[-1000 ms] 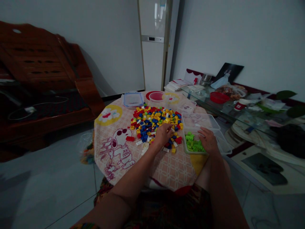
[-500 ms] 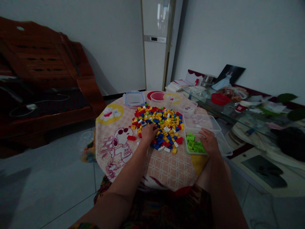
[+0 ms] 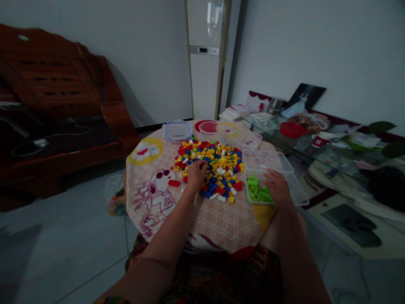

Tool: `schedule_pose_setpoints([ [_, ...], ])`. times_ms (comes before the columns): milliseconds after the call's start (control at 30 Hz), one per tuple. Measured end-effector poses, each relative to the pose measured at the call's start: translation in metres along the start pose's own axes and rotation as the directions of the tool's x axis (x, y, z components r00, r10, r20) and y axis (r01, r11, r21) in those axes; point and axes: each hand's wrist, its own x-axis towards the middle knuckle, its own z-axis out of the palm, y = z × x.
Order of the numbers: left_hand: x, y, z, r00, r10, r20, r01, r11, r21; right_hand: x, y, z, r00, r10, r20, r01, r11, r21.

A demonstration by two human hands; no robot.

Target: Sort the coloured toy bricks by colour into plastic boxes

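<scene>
A loose heap of toy building bricks (image 3: 223,162) in yellow, blue, red, white and a few green lies on the round cloth-covered table. At the heap's left-centre, my left hand (image 3: 196,173) is bent down with its fingers drawn together among the bricks; whatever is between the fingertips is hidden. A clear plastic box with green bricks (image 3: 257,191) stands to the right of the heap. Over the box's right side rests my right hand (image 3: 277,185), fingers stretched and slightly apart, open, with no brick visible in it. One red brick (image 3: 174,183) lies apart, left of my left hand.
Behind the heap are a blue-rimmed clear lid (image 3: 178,131) and a pink round tub (image 3: 209,128). Other clear containers (image 3: 265,161) stand at the right. A glass side table (image 3: 303,147) holds a red bowl (image 3: 292,130) and a paper cup (image 3: 321,139). A wooden bench (image 3: 63,101) stands left.
My left hand has shifted slightly up and away, deeper over the heap. My right hand stays at the green brick box, nearly still. The view has moved a little.
</scene>
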Motion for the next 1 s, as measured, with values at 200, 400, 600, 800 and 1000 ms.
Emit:
schedule_pose_setpoints([
  [200, -0.017, 0.033, 0.023, 0.975, 0.204, 0.088, -0.181, 0.959, -0.216, -0.001, 0.003, 0.001, 1.0, -0.024, -0.001, 0.024, 1.0, 0.003],
  [400, -0.047, 0.068, 0.057, 0.889, 0.408, 0.209, -0.321, 0.879, -0.352, -0.001, 0.003, 0.003, 1.0, -0.008, -0.027, 0.009, 1.0, 0.011],
  [600, -0.063, 0.089, 0.077, 0.803, 0.558, 0.208, -0.43, 0.785, -0.447, 0.0, 0.003, 0.001, 0.999, -0.033, -0.01, 0.033, 0.999, -0.022],
  [800, -0.048, 0.077, 0.063, 0.832, 0.538, 0.135, -0.457, 0.803, -0.383, 0.0, 0.004, 0.002, 1.0, -0.015, -0.011, 0.015, 1.0, -0.019],
  [1000, -0.016, 0.031, 0.023, 0.963, 0.23, 0.137, -0.235, 0.972, 0.016, 0.0, 0.006, 0.003, 1.0, -0.028, -0.013, 0.028, 1.0, -0.006],
])
